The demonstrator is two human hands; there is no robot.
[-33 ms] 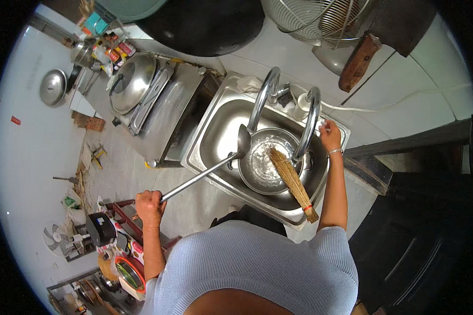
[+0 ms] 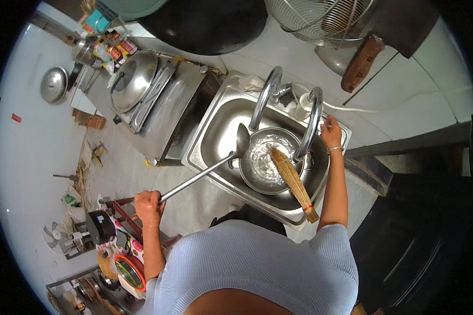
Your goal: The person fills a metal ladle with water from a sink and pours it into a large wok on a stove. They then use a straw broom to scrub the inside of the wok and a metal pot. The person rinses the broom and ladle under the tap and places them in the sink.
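Note:
My left hand [image 2: 149, 209] is closed around the end of a long-handled metal ladle [image 2: 199, 177]. The ladle's bowl hangs over the steel sink [image 2: 218, 123], at the left rim of a round metal pan [image 2: 243, 176] with water in it. A straw pot brush [image 2: 294, 184] with a red band lies slantwise, bristles in the pan and butt end over the sink's front edge. At the sink's back right corner my right hand [image 2: 331, 132] has its fingers curled, beside the right chrome tap [image 2: 316, 118]; what they grip is hidden. A second chrome tap [image 2: 264, 100] arches further left.
Left of the sink stands a steel counter [image 2: 165, 100] bearing a lidded pan [image 2: 134, 81]. Behind hang a black wok [image 2: 205, 26], wire strainers [image 2: 310, 23] and a wooden-handled cleaver [image 2: 362, 63]. A white bottle [image 2: 303, 105] stands between the taps. Dark furniture [image 2: 404, 220] is at the right.
The water in the pan shows more ripples. My hands, the ladle and the brush have hardly moved.

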